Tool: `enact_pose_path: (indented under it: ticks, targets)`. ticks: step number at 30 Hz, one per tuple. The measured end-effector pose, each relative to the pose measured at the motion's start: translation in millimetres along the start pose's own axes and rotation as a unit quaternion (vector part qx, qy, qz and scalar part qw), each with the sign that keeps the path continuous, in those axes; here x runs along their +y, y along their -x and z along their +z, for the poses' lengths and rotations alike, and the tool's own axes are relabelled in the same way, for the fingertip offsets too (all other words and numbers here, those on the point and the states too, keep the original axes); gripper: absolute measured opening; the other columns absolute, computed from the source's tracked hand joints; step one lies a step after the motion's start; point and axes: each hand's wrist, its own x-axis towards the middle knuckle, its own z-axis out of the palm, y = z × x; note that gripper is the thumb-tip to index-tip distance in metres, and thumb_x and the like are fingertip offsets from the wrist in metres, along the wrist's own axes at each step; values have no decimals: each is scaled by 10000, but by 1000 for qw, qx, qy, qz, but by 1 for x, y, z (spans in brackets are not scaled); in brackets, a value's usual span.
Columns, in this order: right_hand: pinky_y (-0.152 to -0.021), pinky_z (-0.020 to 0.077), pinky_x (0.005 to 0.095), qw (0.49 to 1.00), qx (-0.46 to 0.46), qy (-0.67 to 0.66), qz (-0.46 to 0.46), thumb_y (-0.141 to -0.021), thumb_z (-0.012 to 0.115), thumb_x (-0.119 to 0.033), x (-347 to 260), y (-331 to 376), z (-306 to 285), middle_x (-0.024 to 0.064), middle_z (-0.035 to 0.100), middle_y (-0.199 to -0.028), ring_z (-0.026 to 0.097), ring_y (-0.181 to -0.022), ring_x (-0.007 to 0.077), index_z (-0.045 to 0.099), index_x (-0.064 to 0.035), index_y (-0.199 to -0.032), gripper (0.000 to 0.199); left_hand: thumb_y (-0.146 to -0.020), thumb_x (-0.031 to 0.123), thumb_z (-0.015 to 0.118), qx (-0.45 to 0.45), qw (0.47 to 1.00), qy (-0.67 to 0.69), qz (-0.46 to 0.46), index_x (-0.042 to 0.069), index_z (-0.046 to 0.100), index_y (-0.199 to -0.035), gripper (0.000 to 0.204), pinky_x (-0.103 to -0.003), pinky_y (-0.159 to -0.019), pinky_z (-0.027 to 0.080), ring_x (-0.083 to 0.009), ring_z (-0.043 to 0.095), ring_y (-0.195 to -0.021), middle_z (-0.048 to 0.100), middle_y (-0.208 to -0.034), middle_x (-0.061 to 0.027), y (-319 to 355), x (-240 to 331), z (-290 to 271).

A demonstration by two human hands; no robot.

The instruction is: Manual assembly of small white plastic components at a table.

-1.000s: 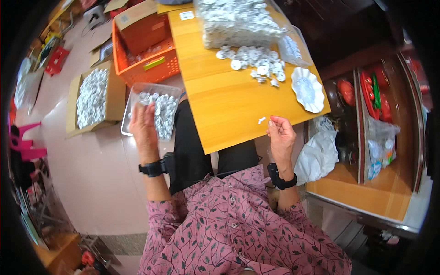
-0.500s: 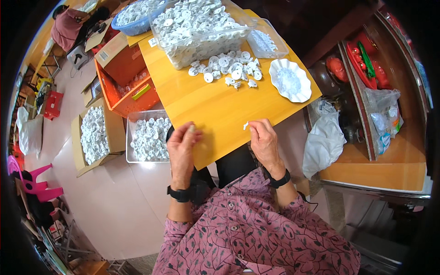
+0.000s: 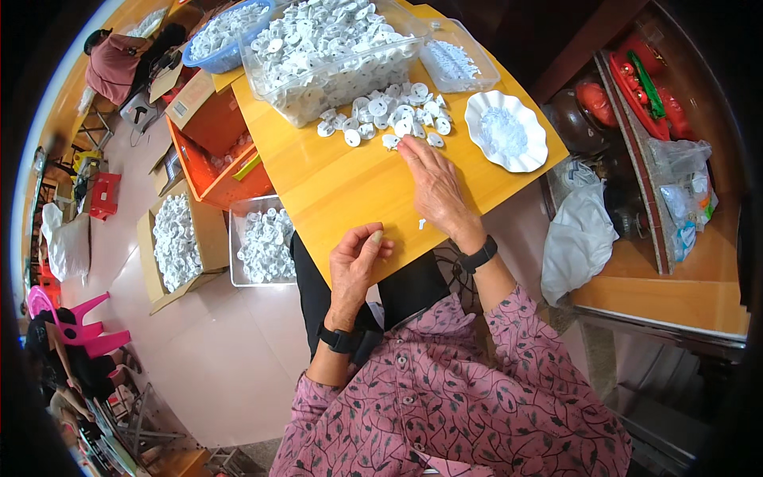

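My right hand [image 3: 435, 184] reaches over the wooden table with its fingers stretched out, the fingertips at the near edge of a loose pile of small white round plastic parts [image 3: 377, 107]. One part lies right by those fingertips; no grip on it shows. Closer to me, my left hand [image 3: 358, 258] hovers at the table's front edge, its fingers curled in and the thumb pressed against them. Whatever may be in that pinch is hidden. A tiny white plastic piece [image 3: 421, 224] rests on the tabletop [image 3: 318, 187] between the left hand and my right wrist.
Behind the pile stands a clear bin [image 3: 318, 91] heaped with white parts, beside a blue basket [image 3: 230, 54]. A clear tray [image 3: 457, 67] and a scalloped white dish [image 3: 526, 155] hold small pieces. Left on the floor are a cardboard box [image 3: 208, 238] and an orange crate [image 3: 211, 191].
My right hand has moved away from me to the pile, and the tiny piece it pinched now lies on the table. The left hand has shifted right and a little nearer.
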Motion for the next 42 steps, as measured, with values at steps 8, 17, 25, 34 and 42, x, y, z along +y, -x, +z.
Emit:
enact_pose_path:
  ticks: [8, 17, 25, 34, 42]
  targets:
    - [-972, 419, 417, 992, -15, -112, 59, -845, 509, 44, 7, 10, -2, 155, 578, -1223, 525, -1173, 334, 577, -12, -1219, 384, -966, 80, 587, 16, 999, 33, -13, -45, 636, -1109, 197, -246, -747, 529, -148, 655, -801, 678, -885, -101, -2, 3, 3]
    - [-875, 466, 417, 993, -11, -116, -21, -846, 544, 8, -4, 10, 6, 142, 616, -1117, 572, -1042, 332, 605, -22, -1118, 280, -969, 80, 583, 25, 999, 29, -7, -46, 632, -1109, 194, -240, -749, 527, -135, 647, -799, 674, -890, -99, 0, 3, 5]
    - [-701, 536, 357, 961, 12, -256, 107, -810, 625, 59, -15, 21, 14, 158, 650, -942, 656, -809, 295, 601, 26, -991, 186, -976, 89, 576, 12, 1000, 12, 6, -55, 585, -1201, 268, -251, -774, 530, -143, 650, -844, 656, -1031, -111, -2, -2, 4]
    - [-710, 559, 297, 855, -16, -465, 230, -892, 616, 11, -73, 55, 0, 128, 664, -932, 686, -828, 205, 620, 37, -1012, 123, -936, 42, 623, -27, 997, 52, 56, -7, 522, -1350, 429, -279, -917, 506, -152, 606, -1061, 617, -1233, -91, 3, -2, -1]
    - [-706, 526, 359, 965, 119, -181, 145, -855, 620, 41, -61, 86, -24, 147, 617, -943, 642, -820, 314, 624, 3, -959, 110, -929, 69, 644, -23, 994, 103, 27, -17, 570, -1291, 379, -295, -861, 541, -178, 645, -976, 641, -1161, -107, 3, -5, -9]
